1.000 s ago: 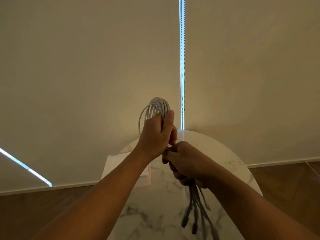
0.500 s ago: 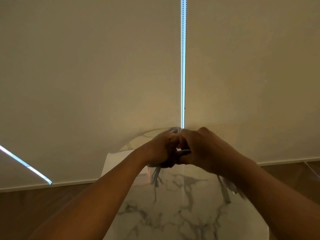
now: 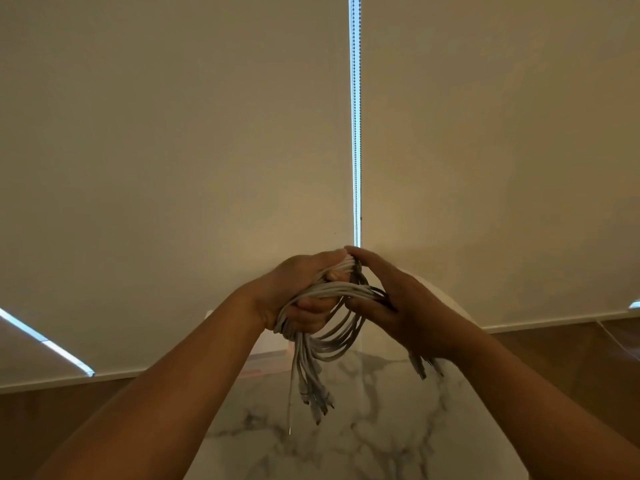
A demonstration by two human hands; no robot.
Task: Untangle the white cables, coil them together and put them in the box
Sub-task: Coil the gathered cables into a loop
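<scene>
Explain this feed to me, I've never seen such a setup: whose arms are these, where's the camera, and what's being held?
There is no machine: a person works bare-handed. The one picture comes from a camera worn on their head, looking forward and down. The left hand grips a coil of white cables above a marble table; the right hand holds the coil's other side. Plug ends dangle below both hands. A box shows partly behind the left forearm. Blinds fill the background.
</scene>
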